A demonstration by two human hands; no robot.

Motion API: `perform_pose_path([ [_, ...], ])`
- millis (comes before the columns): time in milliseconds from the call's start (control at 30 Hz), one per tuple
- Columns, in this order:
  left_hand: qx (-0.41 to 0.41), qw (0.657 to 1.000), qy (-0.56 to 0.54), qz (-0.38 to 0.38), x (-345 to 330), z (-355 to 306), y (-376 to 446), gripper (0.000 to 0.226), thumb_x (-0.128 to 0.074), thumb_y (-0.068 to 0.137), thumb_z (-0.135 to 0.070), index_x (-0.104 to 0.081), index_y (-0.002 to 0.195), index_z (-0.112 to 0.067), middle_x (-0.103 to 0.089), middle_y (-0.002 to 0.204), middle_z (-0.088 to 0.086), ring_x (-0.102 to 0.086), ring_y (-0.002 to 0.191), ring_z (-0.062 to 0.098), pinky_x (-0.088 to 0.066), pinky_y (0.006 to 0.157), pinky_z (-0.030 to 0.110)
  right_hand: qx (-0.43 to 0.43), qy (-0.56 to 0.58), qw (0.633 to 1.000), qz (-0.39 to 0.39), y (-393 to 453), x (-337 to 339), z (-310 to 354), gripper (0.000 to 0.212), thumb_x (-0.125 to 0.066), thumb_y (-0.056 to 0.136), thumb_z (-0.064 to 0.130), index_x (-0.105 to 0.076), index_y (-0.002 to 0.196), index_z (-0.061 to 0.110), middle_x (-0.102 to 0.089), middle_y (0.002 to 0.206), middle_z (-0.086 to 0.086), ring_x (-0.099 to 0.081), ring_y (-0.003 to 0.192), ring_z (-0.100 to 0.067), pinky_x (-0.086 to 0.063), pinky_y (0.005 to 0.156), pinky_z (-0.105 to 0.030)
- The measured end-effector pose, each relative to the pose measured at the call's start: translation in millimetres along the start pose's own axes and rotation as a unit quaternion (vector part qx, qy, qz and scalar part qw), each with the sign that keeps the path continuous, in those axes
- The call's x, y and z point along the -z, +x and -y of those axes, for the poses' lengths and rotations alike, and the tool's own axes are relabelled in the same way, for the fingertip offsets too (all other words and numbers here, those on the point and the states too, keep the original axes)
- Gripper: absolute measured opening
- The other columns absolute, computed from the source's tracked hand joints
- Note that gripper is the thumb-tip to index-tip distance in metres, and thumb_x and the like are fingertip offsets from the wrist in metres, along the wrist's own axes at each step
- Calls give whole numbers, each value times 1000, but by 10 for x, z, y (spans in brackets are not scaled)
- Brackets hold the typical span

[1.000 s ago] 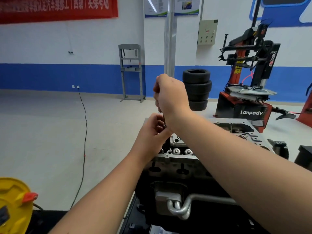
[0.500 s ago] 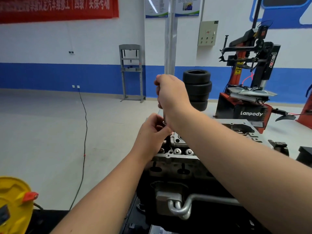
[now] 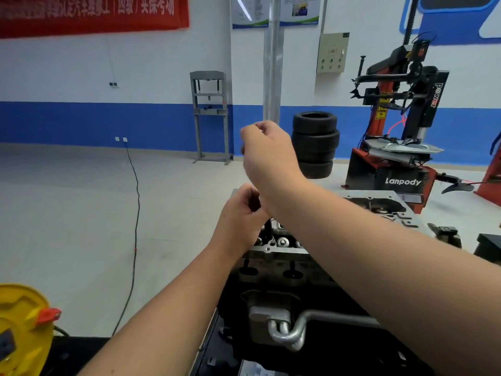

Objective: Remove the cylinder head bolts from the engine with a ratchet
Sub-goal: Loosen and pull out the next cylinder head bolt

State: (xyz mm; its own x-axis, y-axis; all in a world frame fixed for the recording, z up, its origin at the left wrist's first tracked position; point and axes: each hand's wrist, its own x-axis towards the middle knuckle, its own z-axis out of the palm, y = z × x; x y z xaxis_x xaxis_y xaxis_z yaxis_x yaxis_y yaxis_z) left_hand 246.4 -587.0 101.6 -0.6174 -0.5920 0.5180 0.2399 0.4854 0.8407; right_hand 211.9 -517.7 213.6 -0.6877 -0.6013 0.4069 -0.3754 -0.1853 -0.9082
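Note:
The engine sits low in the middle, its grey cylinder head (image 3: 282, 249) facing up, with round silver parts showing along the near edge. A dark tool shaft (image 3: 267, 228) stands upright in the head. My left hand (image 3: 240, 215) grips this shaft just above the head. Higher up, my right hand (image 3: 267, 149) is curled round the top of the ratchet, which it hides almost entirely; only a small metal glint shows at the knuckles. My right forearm crosses over the head and hides much of it. No loose bolt shows.
Behind the engine stand a stack of black tyres (image 3: 314, 145) and a red-and-black tyre changer (image 3: 401, 158). A grey press frame (image 3: 210, 115) and a steel pillar (image 3: 272, 63) are at the wall. A black cable (image 3: 134, 213) runs over the floor; a yellow reel (image 3: 21, 327) is at lower left.
My right hand has lifted a little and swung slightly left at the top of the tool. My left hand stays wrapped round the shaft above the head.

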Motion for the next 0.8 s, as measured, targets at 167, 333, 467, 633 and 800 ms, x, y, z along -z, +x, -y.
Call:
perform_pose_path([
  [167,30,996,-60,51,17,24,-20,40,-67,79,-61,-68,99,-26,-75,88,-4,-73,82,18,-56,81,51,-59,140,980,129,164,204,-29,39,-47,96,26,-43,58,17,-32,51,-2,-26,49,-19,-24,53,-34],
  [333,24,997,-37,68,-9,39,-9,19,-57,93,-49,-71,100,-37,-76,92,-10,-75,87,13,-56,83,36,-101,184,963,167,221,355,-65,37,-49,97,32,-45,62,19,-32,50,4,-26,46,-15,-25,54,-32],
  [467,24,999,-34,13,4,41,12,21,-70,74,-49,-65,83,-30,-68,70,-11,-60,62,6,-48,59,23,-46,57,997,12,61,80,-65,26,-50,96,32,-58,78,16,-54,63,2,-47,62,-17,-41,63,-37],
  [633,17,998,-51,25,10,33,2,36,-73,69,-57,-68,92,-29,-71,77,-6,-66,69,16,-53,63,32,-36,110,991,65,99,82,-27,37,-46,93,23,-46,56,18,-37,51,0,-28,51,-17,-26,55,-36],
  [800,10,997,-38,69,4,5,-24,19,-56,88,-60,-70,93,-49,-75,92,-11,-74,86,11,-52,77,29,-85,171,961,199,194,368,-28,40,-54,95,29,-38,60,20,-25,50,4,-18,49,-15,-17,53,-31],
])
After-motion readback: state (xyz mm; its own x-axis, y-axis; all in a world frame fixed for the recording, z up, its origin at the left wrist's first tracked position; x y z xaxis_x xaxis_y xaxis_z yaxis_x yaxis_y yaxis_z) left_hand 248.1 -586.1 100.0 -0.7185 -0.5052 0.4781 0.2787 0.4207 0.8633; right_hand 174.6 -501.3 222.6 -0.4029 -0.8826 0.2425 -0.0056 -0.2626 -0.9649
